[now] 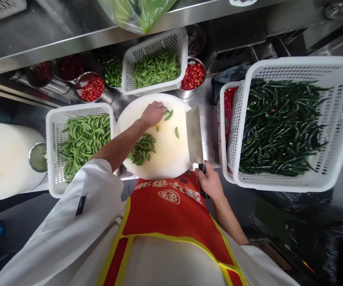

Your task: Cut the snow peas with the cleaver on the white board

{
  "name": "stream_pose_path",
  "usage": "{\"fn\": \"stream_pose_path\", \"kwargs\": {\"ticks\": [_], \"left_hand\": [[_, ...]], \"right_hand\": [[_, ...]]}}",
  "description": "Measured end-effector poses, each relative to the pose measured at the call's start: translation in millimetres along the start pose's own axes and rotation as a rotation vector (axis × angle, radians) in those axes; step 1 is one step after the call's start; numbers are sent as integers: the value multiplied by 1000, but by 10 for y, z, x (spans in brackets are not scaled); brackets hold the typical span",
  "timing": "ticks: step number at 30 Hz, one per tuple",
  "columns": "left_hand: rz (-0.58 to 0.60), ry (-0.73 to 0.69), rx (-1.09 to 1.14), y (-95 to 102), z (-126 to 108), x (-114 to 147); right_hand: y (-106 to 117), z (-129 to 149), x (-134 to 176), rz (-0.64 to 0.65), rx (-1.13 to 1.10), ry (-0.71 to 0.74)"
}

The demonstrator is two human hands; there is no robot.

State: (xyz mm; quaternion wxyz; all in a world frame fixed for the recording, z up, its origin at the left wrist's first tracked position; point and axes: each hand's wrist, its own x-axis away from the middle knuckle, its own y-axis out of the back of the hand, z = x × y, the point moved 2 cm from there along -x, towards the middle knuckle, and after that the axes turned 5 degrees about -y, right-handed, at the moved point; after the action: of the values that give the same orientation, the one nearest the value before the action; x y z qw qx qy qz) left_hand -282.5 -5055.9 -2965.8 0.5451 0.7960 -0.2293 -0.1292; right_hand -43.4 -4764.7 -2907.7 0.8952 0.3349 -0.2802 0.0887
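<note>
My left hand [154, 114] reaches over the far part of a round white cutting board [171, 159], its fingers bent down and closed around green pea pods, partly hidden. One pea pod [169, 115] lies just beside the fingertips, and another sits farther right on the board. A heap of cut pea pods [143, 149] rests at the board's left, below my forearm. My right hand [210, 180] grips the black handle of a cleaver [194, 135] at the right edge of the board. The wide blade points away from me, over the board's rim.
Left of the board stands a white basket [50, 159] of pea pods; behind it, another basket [156, 86] of cut pods. Bowls of chopped red chilli [91, 88] and red pepper pieces [193, 75] flank that one. A large basket [284, 184] of dark green chillies is on the right.
</note>
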Motion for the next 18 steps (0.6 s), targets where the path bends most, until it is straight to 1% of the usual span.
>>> {"fn": "stream_pose_path", "kwargs": {"ticks": [5, 10, 13, 16, 18], "left_hand": [[-107, 154, -18, -38, 3, 113], [-199, 313, 9, -118, -186, 13], [-267, 361, 89, -165, -281, -13], [-338, 379, 138, -167, -232, 104], [-320, 396, 124, -147, -137, 215]], "right_hand": [[-2, 10, -6, -31, 8, 12], [1, 6, -38, 14, -27, -24], [14, 12, -49, 19, -23, -27], [20, 19, -49, 12, -17, -13], [15, 20, -50, 7, -21, -4]]}}
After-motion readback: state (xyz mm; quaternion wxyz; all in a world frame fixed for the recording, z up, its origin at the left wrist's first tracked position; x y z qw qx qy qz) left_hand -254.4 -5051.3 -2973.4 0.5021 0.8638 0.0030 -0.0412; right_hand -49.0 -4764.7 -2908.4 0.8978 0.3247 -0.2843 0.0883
